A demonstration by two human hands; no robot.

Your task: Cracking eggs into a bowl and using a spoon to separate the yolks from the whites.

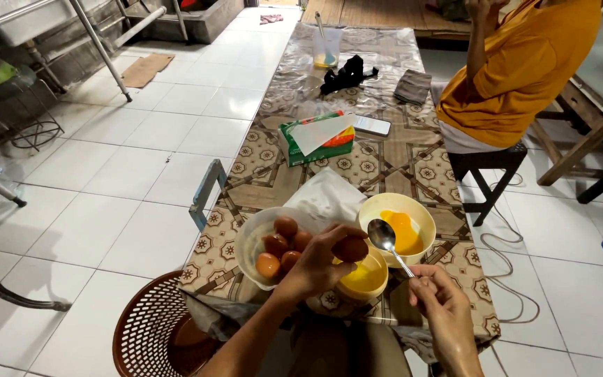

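White-tiled room, patterned table [385,164]. Near its front edge I see my left hand [319,264] closed round a brown egg [351,248] over the small yellow bowl [364,278]. My right hand [444,307] pinches a spoon [389,242], bowl end up-left, just right of the egg.

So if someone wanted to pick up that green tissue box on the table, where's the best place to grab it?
Grip the green tissue box across its two long sides, coming down from above. It lies flat with a white sheet sticking out of the top, so the sides are the bare, firm faces. The phone lies close at its far end.
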